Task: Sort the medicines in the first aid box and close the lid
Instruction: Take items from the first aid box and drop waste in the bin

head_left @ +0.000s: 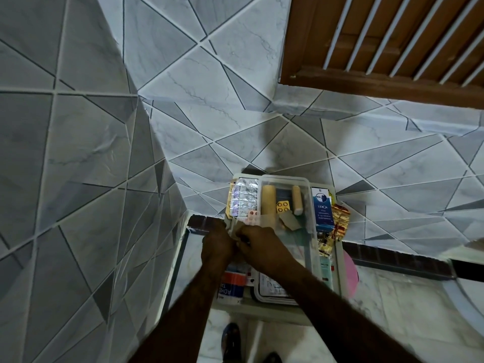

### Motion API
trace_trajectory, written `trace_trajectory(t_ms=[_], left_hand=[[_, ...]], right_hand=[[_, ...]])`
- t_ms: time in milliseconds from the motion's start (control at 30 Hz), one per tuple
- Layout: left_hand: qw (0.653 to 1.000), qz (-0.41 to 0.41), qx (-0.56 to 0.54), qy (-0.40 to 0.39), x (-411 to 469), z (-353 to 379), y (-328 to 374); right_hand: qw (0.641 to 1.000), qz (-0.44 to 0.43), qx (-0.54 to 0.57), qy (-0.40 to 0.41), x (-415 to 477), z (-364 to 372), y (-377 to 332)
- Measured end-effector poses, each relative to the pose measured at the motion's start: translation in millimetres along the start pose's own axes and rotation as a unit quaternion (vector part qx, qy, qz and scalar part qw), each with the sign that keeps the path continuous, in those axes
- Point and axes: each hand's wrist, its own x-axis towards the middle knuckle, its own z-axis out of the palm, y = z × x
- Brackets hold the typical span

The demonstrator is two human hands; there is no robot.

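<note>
My left grip [217, 246] and right grip [258, 242] pinch a small item [239, 240] over the open first aid box [339, 268], likely for sorting.

The only view comes from a wide-angle camera worn on the person's head, facing forward and steeply down (a shoe [231, 339] on the floor [406, 310] shows at the bottom edge). It looks from near onto the first aid box [340, 268], which lies low and just right of centre. Both forearms enter from the bottom edge, and the left hand [216, 244] and right hand [258, 243] meet over the box's left part. The upper half takes in the tiled wall [183, 74] and, top right, a wooden shutter [392, 35].
</note>
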Motion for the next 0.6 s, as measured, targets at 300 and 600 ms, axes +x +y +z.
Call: trace_trajectory(t_ms=[300, 600], left_hand=[[0.989, -0.012, -0.108, -0.098, 6, -10, -7], [0.919, -0.118, -0.348, -0.14, -8, -39, -2]], right_hand=[[1.0, 0.006, -0.006, -0.016, 0, 2, -2], [1.0, -0.004, -0.008, 0.003, -2, 2, -6]])
